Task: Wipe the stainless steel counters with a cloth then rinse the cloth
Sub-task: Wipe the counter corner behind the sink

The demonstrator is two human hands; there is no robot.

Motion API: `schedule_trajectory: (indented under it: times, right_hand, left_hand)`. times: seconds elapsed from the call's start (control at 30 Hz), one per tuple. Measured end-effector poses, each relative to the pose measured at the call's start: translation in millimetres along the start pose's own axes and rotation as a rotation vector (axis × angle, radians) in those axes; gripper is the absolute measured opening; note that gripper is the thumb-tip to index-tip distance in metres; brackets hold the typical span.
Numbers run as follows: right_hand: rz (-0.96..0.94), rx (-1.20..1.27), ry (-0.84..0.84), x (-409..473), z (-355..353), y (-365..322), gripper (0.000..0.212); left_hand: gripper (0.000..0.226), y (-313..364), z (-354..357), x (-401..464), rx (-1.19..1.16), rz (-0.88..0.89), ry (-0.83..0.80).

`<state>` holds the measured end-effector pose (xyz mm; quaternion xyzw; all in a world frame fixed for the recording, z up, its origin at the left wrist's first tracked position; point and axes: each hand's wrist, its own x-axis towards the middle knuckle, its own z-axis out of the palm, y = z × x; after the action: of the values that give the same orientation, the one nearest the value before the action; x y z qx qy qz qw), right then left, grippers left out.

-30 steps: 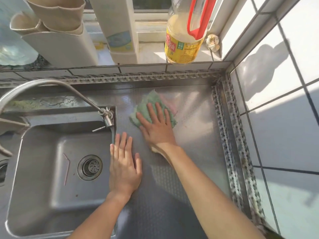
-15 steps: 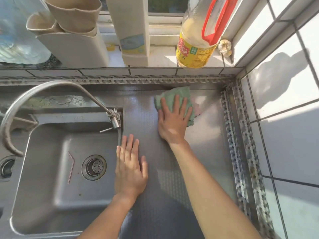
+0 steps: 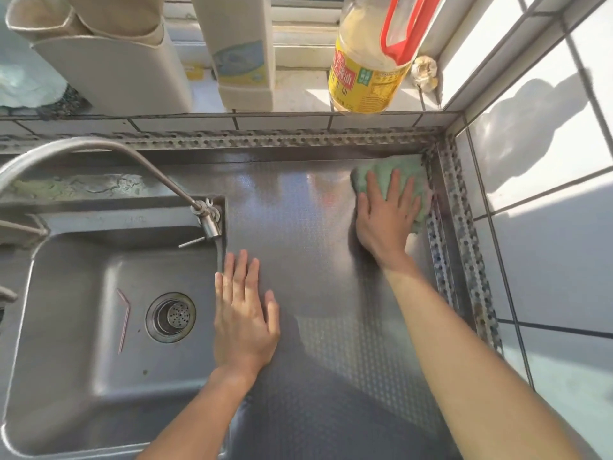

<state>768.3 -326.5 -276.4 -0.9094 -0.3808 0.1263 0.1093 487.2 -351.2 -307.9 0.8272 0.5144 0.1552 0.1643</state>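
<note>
Green cloth (image 3: 394,175) lies flat in the far right corner of the embossed stainless steel counter (image 3: 308,227), its edge against the perforated metal trim (image 3: 464,227) below the white tiled wall (image 3: 547,161), with the right hand (image 3: 386,217) pressed on top of it, fingers straight and slightly spread. Nearer, the left hand (image 3: 243,313) rests palm-down on the counter with fingers extended, holding nothing, just beside the rim of the sink (image 3: 66,327), where a bent straw (image 3: 124,313) lies next to the drain strainer (image 3: 170,317) under the curved faucet (image 3: 126,157). On the sill behind stand a yellow-labelled oil bottle (image 3: 365,78) with a red handle, a garlic bulb (image 3: 424,73) and beige containers (image 3: 116,71).
</note>
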Motion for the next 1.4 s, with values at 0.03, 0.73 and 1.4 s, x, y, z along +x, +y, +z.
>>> schedule_trajectory:
  times: [0.03,0.73,1.4]
  right_hand:
    - [0.005,0.021,-0.008,2.2,8.9,-24.2,0.052]
    - [-0.087,-0.048,-0.063,-118.4,2.6,30.2,0.053]
    - [-0.187,-0.001,-0.148,-261.9,21.3,52.8,0.052]
  left_hand:
    - [0.061,0.0,0.4,-0.3,0.001,-0.001,0.0]
    - [0.059,-3.1,-0.3,0.5,-0.007,0.051,0.03]
    - [0.057,11.2,-30.6,-229.7,-0.059,0.29,-0.223]
